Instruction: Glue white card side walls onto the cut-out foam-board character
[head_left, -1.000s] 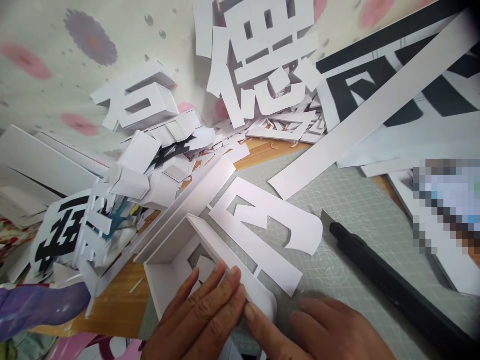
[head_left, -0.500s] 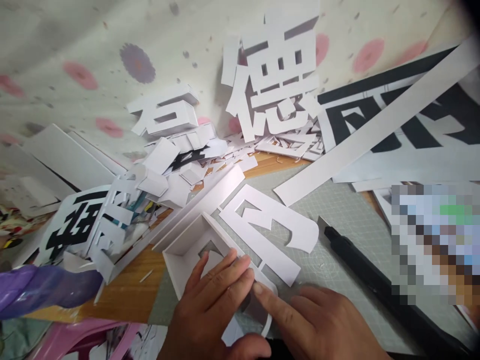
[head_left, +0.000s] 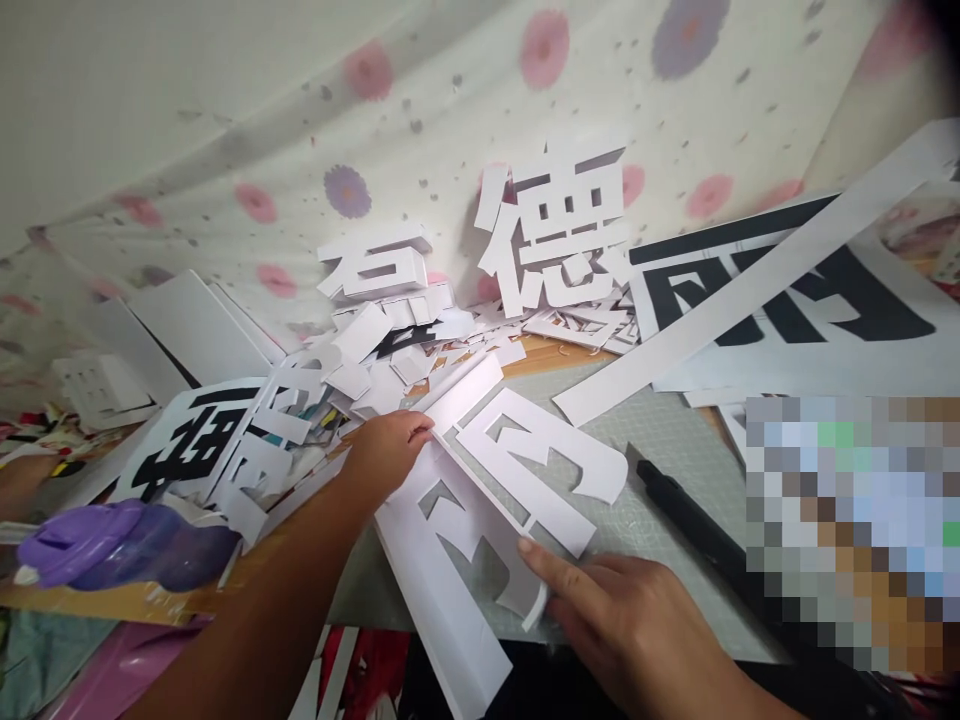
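I've my L hand (head_left: 391,452) at the white letter's (head_left: 454,600) far corner, fingers bunched; can't tell if pinching. R hand (head_left: 637,605): index out on its thin side wall, other fingers curled. It's partly over the mat (head_left: 679,425), w/ the knife (head_left: 701,515) to the R.

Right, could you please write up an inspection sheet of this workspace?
Surface: gridded mat on wooden table; knife, blade out.
Things: white letter at both hands; flat cut-out beside it.
Clutter: paper scraps, purple bottle.
Hands: left hand at the letter's far end; right hand with index finger at its edge. Left grip unclear.
Cables: nothing seen.
Surroundings: flowered cloth behind; pixelated patch at right hides detail.
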